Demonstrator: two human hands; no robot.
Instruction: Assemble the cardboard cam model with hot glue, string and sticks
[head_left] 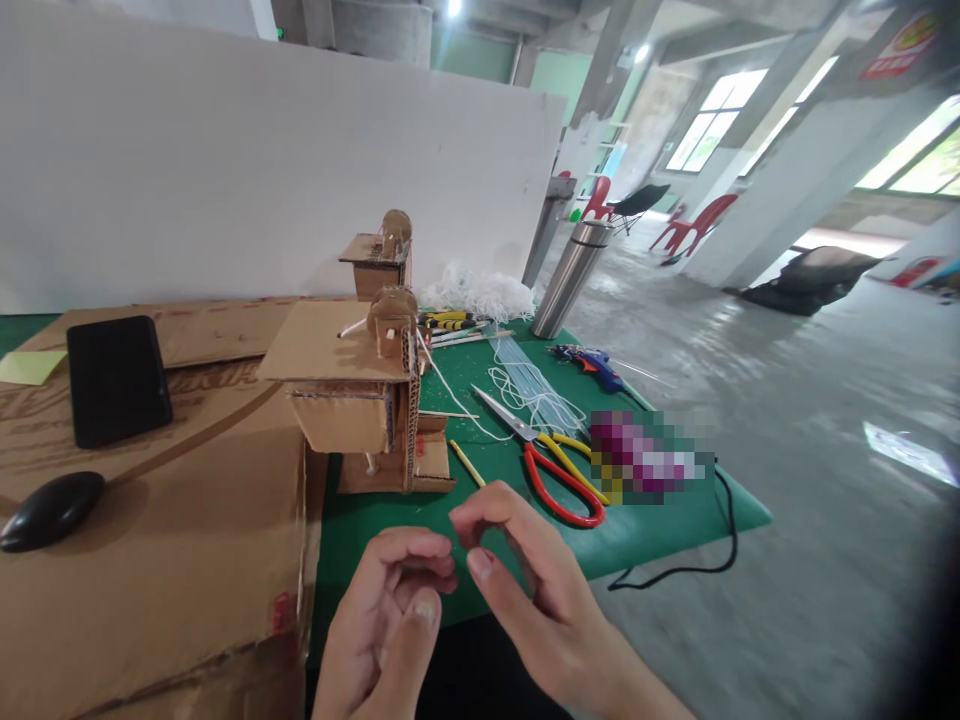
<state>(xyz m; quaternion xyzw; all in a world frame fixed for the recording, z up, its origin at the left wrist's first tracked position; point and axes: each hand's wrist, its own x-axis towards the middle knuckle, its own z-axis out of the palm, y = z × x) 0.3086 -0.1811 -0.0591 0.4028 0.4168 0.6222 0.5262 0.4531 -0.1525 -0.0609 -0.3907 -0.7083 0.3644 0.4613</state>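
My left hand (394,610) and my right hand (525,585) are close together above the near edge of the green mat (660,520). Both have fingers curled into a pinch, fingertips almost meeting. What they pinch is too thin to make out; a white string (457,395) runs from the cardboard model (367,400) toward them. The model stands just beyond the hands, partly on a cardboard sheet (150,540). Red-handled scissors (555,470) lie right of the model, near my right hand.
A black pad (116,378) and a black oval object (51,510) lie on the cardboard at left. A blue glue gun (592,365), a steel flask (570,275), clear glue sticks (525,375), white fibre and screwdrivers sit at the back. A white board stands behind. The table edge drops off at right.
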